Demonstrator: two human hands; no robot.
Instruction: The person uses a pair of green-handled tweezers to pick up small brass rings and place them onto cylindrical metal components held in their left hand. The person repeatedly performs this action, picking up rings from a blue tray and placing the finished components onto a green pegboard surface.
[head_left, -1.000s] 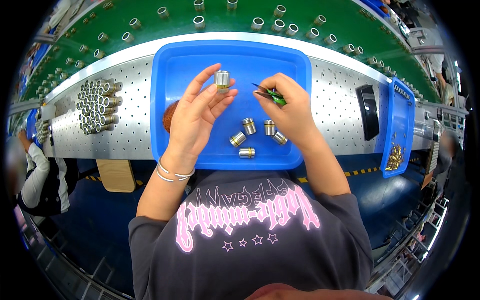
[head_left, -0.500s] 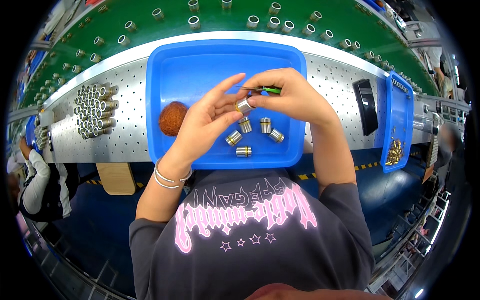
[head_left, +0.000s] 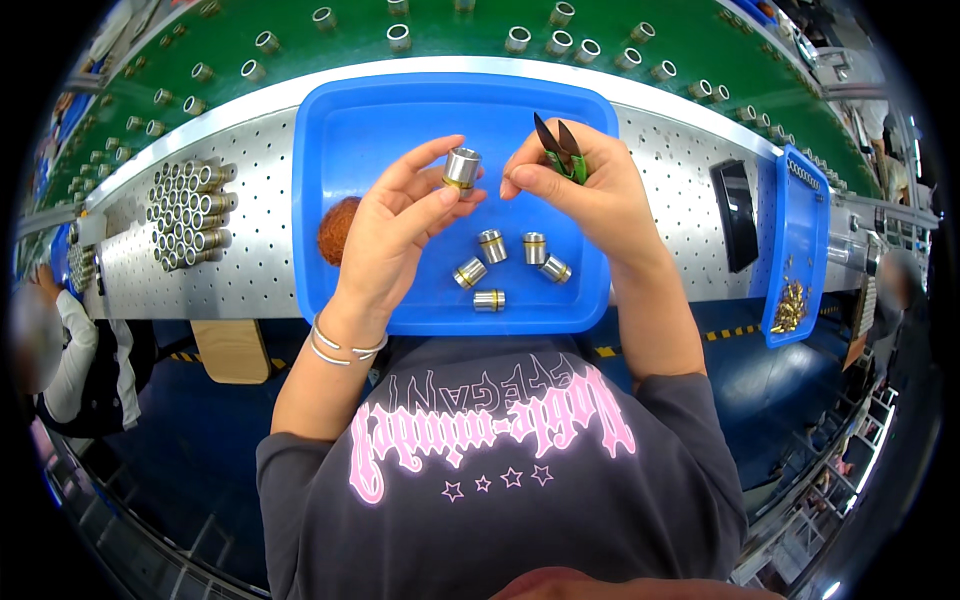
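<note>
My left hand (head_left: 388, 225) holds a short silver metal sleeve (head_left: 462, 165) with a brass-coloured ring at its lower end, gripped between thumb and fingers. To the right, my right hand (head_left: 598, 205) has its thumb and forefinger pinched together; whether something tiny is between them cannot be seen. That hand also carries small green-handled snips (head_left: 577, 166), their two dark blades spread and pointing up. Both hands are above a blue tray (head_left: 304, 190). Several similar sleeves (head_left: 491, 247) lie or stand in its near part. A brown fibrous ball (head_left: 335, 235) rests at its left side, partly behind my left forearm.
A block of upright sleeves (head_left: 185, 220) stands on the perforated metal bench (head_left: 265, 245) at left. At right are a black holder (head_left: 735, 215) and a smaller blue tray (head_left: 822, 225) with brass pieces (head_left: 790, 305). Sleeves dot the green belt (head_left: 450, 45) beyond. A person (head_left: 75, 370) sits far left.
My hands have moved apart. The sleeve has gone up and left in my left hand and stands more upright. The snips' blades have swung from pointing left to pointing up.
</note>
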